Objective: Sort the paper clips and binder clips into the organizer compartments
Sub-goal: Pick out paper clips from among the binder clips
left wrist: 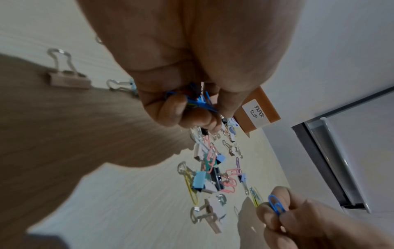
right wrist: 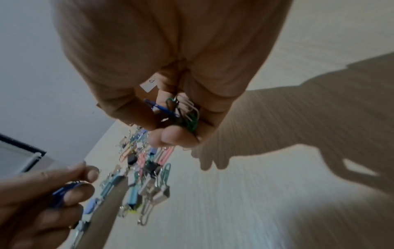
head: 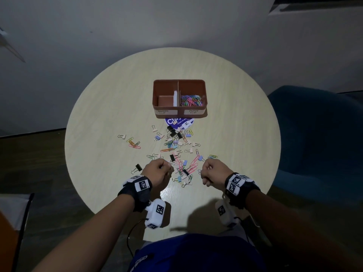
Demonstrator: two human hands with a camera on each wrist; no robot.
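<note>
1. Head view: a brown organizer stands on the round counter. Its right compartment, labelled PAPER CLIP, holds a heap of coloured paper clips; the left one, labelled BINDER CLIP, shows a white strip and a brown block. Loose clips lie scattered between the organizer and both fists.
2. Left wrist view: the left hand is curled around a bunch of mostly blue paper clips.
3. Right wrist view: the right hand is closed on green and blue paper clips.
</note>
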